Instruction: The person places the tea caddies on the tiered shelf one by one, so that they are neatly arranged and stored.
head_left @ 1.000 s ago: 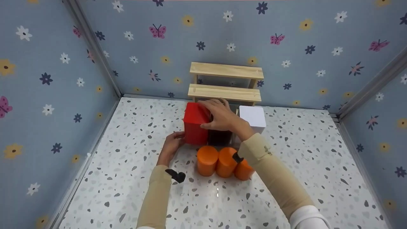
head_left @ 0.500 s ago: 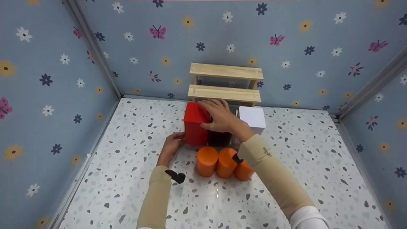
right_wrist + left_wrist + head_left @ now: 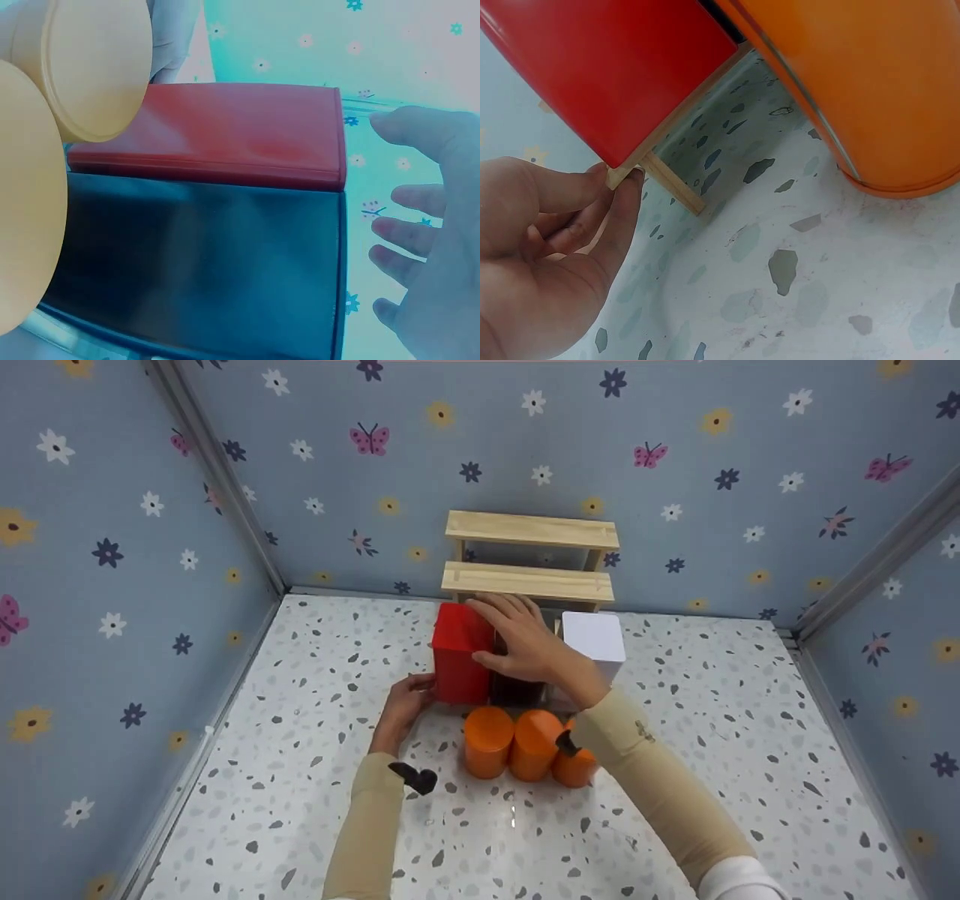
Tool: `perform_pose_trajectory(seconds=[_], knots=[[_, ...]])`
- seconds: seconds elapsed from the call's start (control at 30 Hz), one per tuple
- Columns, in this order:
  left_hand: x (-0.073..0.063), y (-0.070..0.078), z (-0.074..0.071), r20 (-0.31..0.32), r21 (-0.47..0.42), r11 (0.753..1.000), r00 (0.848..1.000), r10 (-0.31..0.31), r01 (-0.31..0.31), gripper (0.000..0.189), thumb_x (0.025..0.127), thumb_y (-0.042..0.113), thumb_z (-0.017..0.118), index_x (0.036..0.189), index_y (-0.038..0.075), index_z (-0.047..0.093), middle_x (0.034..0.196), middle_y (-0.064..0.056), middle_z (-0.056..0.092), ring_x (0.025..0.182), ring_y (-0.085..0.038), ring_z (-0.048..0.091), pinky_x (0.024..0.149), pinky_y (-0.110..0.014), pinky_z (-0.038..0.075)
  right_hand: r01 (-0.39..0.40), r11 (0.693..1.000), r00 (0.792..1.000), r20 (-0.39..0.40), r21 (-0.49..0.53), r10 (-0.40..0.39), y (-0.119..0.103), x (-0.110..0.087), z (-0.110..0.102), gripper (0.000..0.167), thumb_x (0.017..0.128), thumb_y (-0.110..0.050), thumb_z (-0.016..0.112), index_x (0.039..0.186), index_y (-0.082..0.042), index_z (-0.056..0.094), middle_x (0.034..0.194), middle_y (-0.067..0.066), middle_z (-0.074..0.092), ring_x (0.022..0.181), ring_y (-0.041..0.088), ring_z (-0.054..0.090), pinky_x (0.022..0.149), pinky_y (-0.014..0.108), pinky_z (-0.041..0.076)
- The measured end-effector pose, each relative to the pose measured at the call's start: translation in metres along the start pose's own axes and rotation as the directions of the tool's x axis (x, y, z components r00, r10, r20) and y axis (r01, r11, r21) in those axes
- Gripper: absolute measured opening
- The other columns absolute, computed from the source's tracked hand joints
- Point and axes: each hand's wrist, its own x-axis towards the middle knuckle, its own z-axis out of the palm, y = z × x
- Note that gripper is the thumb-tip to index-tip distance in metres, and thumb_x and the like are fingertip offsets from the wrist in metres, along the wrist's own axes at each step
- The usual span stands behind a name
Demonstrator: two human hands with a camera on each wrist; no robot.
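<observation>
Below a red box point(image 3: 461, 671), left hand point(image 3: 406, 706) pinching wooden stand point(image 3: 675, 184), right hand point(image 3: 525, 643) spread empty over black box point(image 3: 202, 262)

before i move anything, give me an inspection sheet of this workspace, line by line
Surface: speckled white table.
Job's things: wooden shelf at the back; red box, dark box and white box in a row; three orange cans upright in front.
Clutter: nothing seen.
Grip: left hand pinches the shelf's wood under the red box's corner; right hand is over the red box and dark box, contact unclear.
Cables: nothing seen.
Surroundings: blue walls with flowers and butterflies.
</observation>
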Motion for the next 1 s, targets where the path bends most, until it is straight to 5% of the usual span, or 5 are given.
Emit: perform_pose_trajectory(seconds=[1.0], knots=[[0.001,-0.001,-0.002,0.015,-0.029,1.0,1.0,0.002,-0.002,0.047,0.084,-0.01,0.047,0.129,0.001,0.055,0.13,-0.017,0.056,0.108,-0.023,0.058,0.098,-0.037,0.048,-0.02,0.948,0.98,-0.182,0.317,0.082,0.019,-0.089,-0.014,0.067,0.09,-0.028,0.066,0.148,-0.017,0.035,0.152,0.002,0.034,0.138,0.021,0.034,0.113,0.049,0.032]])
